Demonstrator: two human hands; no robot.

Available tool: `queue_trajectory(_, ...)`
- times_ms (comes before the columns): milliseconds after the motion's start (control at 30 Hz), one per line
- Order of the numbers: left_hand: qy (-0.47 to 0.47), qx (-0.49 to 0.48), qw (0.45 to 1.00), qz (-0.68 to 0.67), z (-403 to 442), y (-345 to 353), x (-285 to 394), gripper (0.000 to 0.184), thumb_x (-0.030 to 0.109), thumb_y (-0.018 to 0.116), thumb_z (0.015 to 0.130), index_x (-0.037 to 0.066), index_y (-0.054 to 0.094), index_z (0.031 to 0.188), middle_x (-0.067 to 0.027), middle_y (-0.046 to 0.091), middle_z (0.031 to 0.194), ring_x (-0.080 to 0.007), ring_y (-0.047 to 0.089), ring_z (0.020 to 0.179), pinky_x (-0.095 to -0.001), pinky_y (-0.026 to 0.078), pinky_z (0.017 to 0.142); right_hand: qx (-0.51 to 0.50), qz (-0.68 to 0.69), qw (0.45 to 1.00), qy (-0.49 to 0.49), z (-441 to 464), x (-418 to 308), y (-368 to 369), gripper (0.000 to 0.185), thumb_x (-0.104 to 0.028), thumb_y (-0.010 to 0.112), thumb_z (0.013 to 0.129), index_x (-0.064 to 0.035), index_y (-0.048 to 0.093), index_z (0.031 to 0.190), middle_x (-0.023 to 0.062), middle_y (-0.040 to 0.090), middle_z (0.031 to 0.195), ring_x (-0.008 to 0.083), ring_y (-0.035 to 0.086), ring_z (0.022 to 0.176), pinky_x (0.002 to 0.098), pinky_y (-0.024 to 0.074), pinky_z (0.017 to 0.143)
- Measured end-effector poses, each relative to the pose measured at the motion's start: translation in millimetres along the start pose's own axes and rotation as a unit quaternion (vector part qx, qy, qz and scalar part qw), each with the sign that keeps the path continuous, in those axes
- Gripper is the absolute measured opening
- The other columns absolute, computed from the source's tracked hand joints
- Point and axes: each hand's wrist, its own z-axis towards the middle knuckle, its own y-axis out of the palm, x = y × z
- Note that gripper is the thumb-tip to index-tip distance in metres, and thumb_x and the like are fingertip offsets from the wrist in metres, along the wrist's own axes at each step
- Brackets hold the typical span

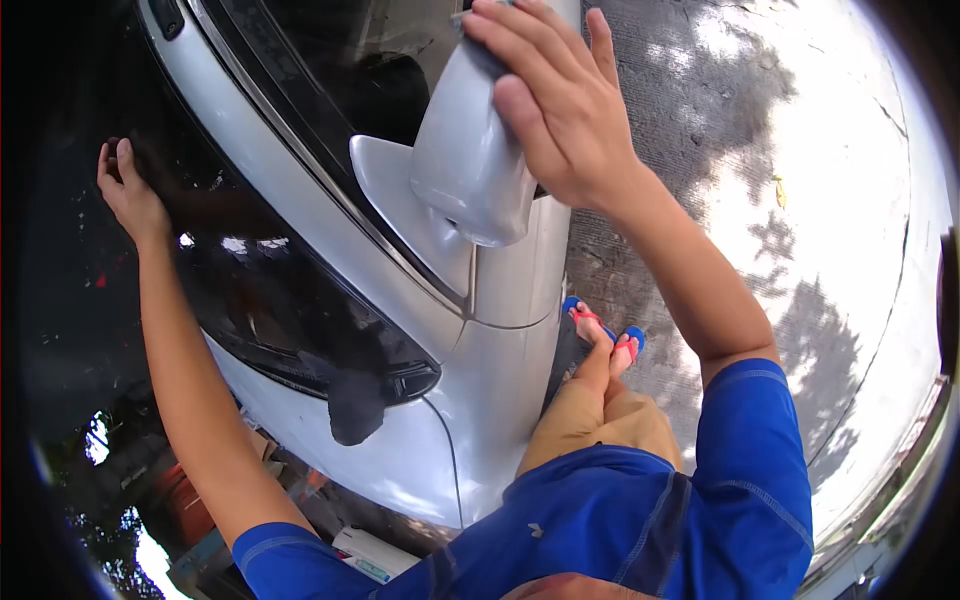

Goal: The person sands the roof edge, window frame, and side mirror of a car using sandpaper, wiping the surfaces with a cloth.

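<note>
My right hand (565, 100) lies over the top of the silver side mirror (470, 150), its fingers extended. Beneath those fingers is a dark grey cloth (482, 58), pressed against the mirror housing and mostly hidden by the hand. My left hand (133, 195) is at the dark windshield (250, 270) on the far side, palm toward the glass, fingers slightly bent and apart, with nothing visible in it. A dark, cloth-like piece (356, 408) hangs over the lower corner of the windshield onto the silver hood (400, 455).
The car's silver door (515, 280) runs close beside my legs. My feet in blue sandals (630, 340) stand on grey pavement (680, 150) patched with sun and shade. A white container (370, 550) and other clutter lie past the hood.
</note>
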Motion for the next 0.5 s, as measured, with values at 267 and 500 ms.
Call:
queue_trajectory(267,0.075,0.099,0.986,0.112,-26.0,-0.1,42.6,0.064,0.041,0.07,0.106,-0.006,0.055,0.145,-0.0195,0.059,0.145,-0.0311,0.058,0.135,-0.0401,0.042,0.118,0.077,0.169,0.965,0.183,-17.1,-14.6,25.8,0.068,-0.04,0.042,0.112,-0.004,0.031,0.169,0.021,0.031,0.175,0.0376,0.023,0.165,0.0573,0.0047,0.133)
queue_trajectory(500,0.476,-0.267,0.838,0.009,-123.4,54.4,221.4,0.053,0.023,0.068,0.104,-0.005,0.055,0.147,-0.024,0.053,0.157,-0.0387,0.05,0.149,-0.0529,0.037,0.125,0.045,0.256,0.921,0.291,-52.7,-54.1,25.8,0.079,-0.048,0.03,0.115,0.0051,0.011,0.17,0.0304,0.011,0.177,0.0451,0.008,0.166,0.0576,0.0048,0.132)
